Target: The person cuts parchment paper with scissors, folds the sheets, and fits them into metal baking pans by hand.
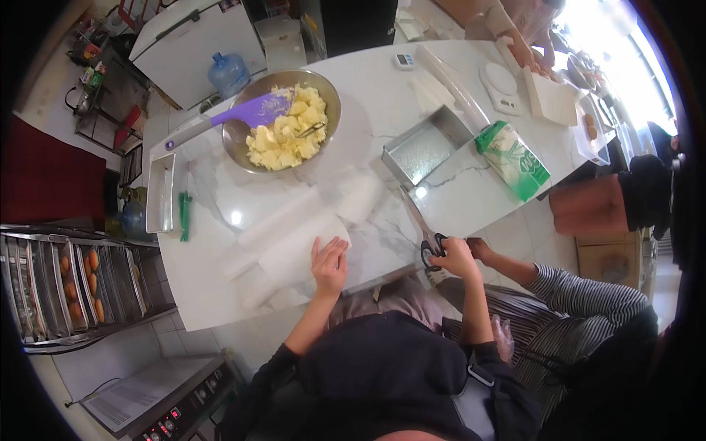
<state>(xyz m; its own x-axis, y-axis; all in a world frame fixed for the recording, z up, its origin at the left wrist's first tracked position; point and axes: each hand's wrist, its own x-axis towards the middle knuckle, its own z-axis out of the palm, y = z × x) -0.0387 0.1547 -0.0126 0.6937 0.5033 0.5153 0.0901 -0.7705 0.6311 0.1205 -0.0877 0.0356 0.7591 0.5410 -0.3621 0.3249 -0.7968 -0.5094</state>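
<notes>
Marble table [220, 287]: one white paper sheet [305, 253], near edge of the tabletop, left hand [330, 268] flat on it, fingers extended; black-handled scissors [424, 234] (blades pointing away), right hand's [457, 259] fingers curled round the handles.

Purple spatula [259, 112], yellow chunks [290, 136], black-and-white striped clothing [588, 292]

On the marbled table [184, 294], 1 round metal bowl [237, 140] lies left of 1 rectangular metal pan [423, 151], 1 oblong packet [515, 160] right of the pan, thin paper [305, 246] in front.
</notes>
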